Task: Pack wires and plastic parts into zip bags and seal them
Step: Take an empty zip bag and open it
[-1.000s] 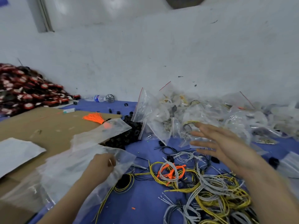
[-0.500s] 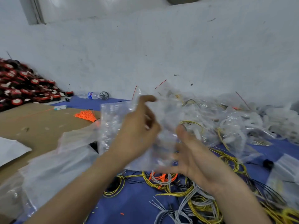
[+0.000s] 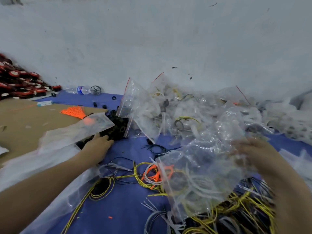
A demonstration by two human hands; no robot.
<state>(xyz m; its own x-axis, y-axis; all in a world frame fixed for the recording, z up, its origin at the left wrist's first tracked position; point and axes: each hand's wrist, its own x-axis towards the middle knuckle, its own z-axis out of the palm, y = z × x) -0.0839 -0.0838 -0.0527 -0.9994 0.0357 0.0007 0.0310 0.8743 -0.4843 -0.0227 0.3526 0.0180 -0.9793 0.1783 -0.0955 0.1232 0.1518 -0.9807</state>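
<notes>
Blue cloth surface (image 3: 128,208), cluttered. I see right hand (image 3: 253,154) gripping crinkled clear plastic zip bag (image 3: 202,174), blurred. Left hand (image 3: 99,146) flat, fingers straight, touching black plastic parts (image 3: 118,125).

Bare blue mat (image 3: 123,211) left open at bottom centre, flanked by stacked empty bags (image 3: 42,164) on left and wire tangle (image 3: 244,215) on right. Far side closed off by heap of filled bags (image 3: 160,114) banked against wall (image 3: 152,39). Black plastic parts (image 3: 119,125) piled where left hand (image 3: 99,146) is laid, partly roofed by loose bag (image 3: 81,129). Right half screened by clear zip bag (image 3: 202,166) held up by right hand (image 3: 255,154); grip blurred, probably pinched. Cardboard (image 3: 23,122) at far left largely uncovered.
</notes>
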